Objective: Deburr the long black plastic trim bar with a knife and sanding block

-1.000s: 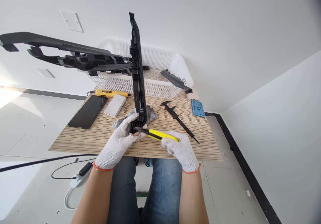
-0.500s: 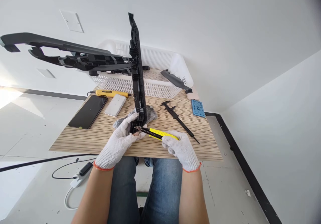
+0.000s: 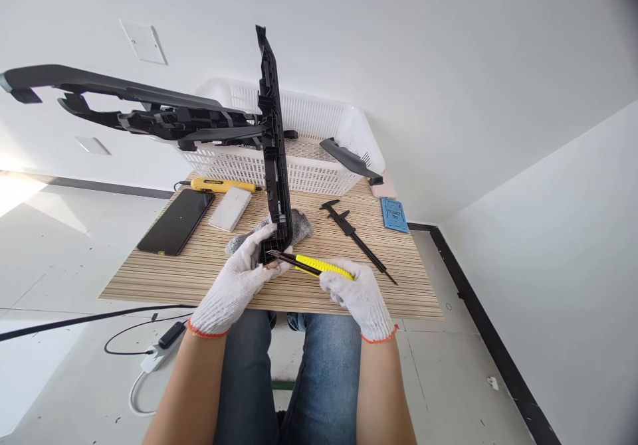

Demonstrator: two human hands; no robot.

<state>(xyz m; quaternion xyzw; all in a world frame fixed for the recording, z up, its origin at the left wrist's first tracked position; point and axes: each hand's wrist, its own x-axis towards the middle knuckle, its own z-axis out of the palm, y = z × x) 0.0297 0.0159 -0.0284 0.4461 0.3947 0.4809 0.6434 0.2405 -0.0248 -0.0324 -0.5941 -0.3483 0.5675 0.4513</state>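
Black plastic trim [image 3: 270, 143] stands over the bench [image 3: 164, 276], its lower end pinched in my left grip [image 3: 238, 273] — my right grip [image 3: 353, 287] clasps the yellow cutter [image 3: 319, 266], blade [image 3: 275, 254] at that end, work there apparently unfinished — how much remains, I cannot tell.

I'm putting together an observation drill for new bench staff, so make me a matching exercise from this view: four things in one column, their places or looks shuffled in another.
Things
1. Cutter
2. Long black part
3. Caliper
4. Basket

Places and looks
A. Lying on the table
B. White, with openwork sides
C. In the right hand
D. Held near its lower end by the left hand

Pairs: 1-C, 2-D, 3-A, 4-B
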